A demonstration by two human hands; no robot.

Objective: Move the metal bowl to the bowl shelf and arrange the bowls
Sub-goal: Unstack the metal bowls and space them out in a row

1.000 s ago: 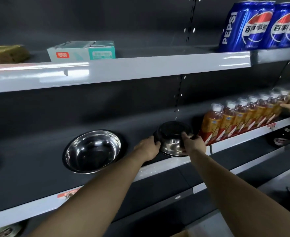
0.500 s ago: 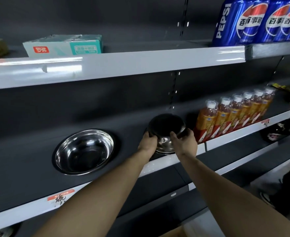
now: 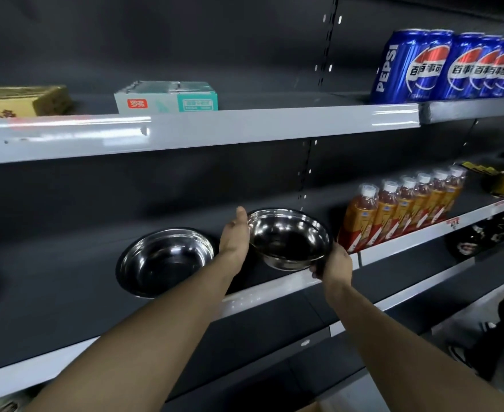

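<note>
The metal bowl [image 3: 288,237] is in the head view, the only view there is, held over the front part of the middle shelf [image 3: 274,288], tipped toward the camera so its inside shows. It lies between the second bowl [image 3: 166,260] and the row of tea bottles [image 3: 402,209]. Whether its base touches the shelf I cannot tell; it looks lifted or resting only on its near edge.

The left hand [image 3: 235,237] lies flat against the bowl's left wall, fingers straight, pressing rather than gripping. The right hand [image 3: 332,264] has its fingers curled under the near right rim, grasping the bowl.

As I judge it, the move is nearly done: the bowl has reached the bowl shelf but is not set down level. Left to do are lowering it flat and arranging it with the second bowl, perhaps side by side or nested.

Both bowls are polished steel, round, shallow and thin-rimmed, with bright mirror glints and dark interiors. They should be slippery and liable to ring or slide on the smooth, dark grey shelf deck. The shelf edge is a glossy pale strip. Above, the upper shelf [image 3: 245,129] carries a cardboard box [image 3: 21,101], a tissue pack [image 3: 167,98] and blue cola cans [image 3: 453,66].
</note>
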